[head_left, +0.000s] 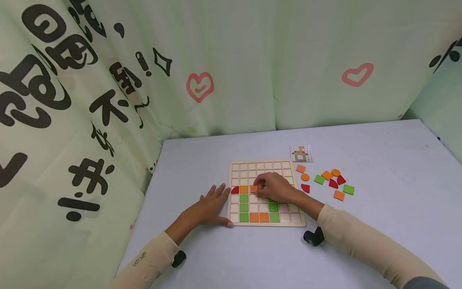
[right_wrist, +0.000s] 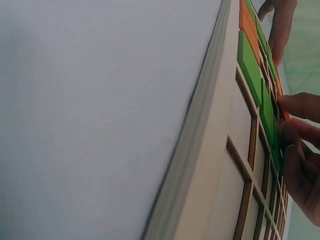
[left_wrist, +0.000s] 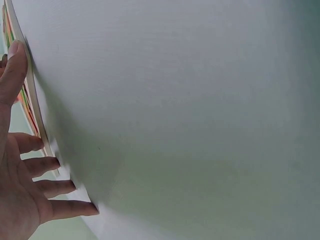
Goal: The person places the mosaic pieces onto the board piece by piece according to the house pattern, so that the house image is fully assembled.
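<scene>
A wooden grid board (head_left: pixel 267 224) lies flat on the table, with green, orange and red tiles set in some of its cells. My right hand (head_left: pixel 274 187) reaches over the board and pinches an orange square tile (head_left: pixel 254 189) at a cell just right of another orange tile (head_left: pixel 243 189). A red quarter-round tile (head_left: pixel 235 190) sits at the left end of that row. My left hand (head_left: pixel 212 206) rests with spread fingers along the board's left edge, the thumb at its lower corner. Part of the green column is hidden under the right hand.
Loose orange, green and red tiles (head_left: pixel 319 179) lie scattered right of the board, some of them round. Behind the board's right corner is a small pattern card (head_left: pixel 301 153). A printed curtain (head_left: pixel 238 80) hangs at the table's back and left.
</scene>
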`<action>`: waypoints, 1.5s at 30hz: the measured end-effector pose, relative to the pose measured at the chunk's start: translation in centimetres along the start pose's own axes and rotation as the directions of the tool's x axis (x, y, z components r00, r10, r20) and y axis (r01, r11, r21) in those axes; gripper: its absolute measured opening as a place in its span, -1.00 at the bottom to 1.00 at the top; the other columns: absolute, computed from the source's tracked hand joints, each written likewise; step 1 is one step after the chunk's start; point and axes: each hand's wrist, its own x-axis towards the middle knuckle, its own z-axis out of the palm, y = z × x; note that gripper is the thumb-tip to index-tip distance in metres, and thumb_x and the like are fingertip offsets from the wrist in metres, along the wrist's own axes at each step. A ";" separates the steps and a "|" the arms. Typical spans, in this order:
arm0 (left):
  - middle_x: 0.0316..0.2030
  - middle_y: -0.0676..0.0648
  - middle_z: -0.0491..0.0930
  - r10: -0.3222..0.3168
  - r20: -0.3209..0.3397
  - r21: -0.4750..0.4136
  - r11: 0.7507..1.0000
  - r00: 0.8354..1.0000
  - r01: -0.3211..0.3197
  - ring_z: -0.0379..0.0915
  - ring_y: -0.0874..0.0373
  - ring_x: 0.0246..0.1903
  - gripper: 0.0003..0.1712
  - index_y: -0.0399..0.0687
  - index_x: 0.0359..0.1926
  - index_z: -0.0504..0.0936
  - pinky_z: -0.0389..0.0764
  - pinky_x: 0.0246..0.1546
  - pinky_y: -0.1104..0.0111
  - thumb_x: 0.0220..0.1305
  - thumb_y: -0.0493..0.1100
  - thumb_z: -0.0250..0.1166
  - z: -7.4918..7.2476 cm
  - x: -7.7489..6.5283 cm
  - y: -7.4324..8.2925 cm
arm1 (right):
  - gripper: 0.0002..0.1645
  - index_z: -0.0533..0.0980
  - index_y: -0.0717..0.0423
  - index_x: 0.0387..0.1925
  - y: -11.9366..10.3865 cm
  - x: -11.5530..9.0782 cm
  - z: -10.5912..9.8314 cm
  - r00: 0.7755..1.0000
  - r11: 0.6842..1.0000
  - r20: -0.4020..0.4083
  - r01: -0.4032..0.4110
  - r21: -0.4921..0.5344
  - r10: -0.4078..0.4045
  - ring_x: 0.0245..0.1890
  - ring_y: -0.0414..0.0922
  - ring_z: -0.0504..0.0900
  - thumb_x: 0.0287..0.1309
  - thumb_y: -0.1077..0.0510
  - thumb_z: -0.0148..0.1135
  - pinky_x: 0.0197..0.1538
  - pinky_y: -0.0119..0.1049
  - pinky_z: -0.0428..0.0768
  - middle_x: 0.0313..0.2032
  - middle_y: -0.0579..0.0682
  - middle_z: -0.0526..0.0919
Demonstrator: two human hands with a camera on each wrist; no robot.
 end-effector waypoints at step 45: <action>0.60 -0.13 -0.08 0.024 -0.021 -0.010 1.000 0.999 -0.025 -0.20 -0.26 0.57 0.35 0.05 0.60 0.00 0.22 0.29 -0.37 -0.06 0.44 0.46 0.1 -0.1 -0.1 | -0.73 0.66 0.06 -0.04 2.2 -0.7 -2.9 0.981 0.983 0.083 0.167 0.071 -0.173 -0.38 -0.20 0.51 0.26 0.06 0.36 -0.29 -0.37 0.51 -0.24 -0.14 0.69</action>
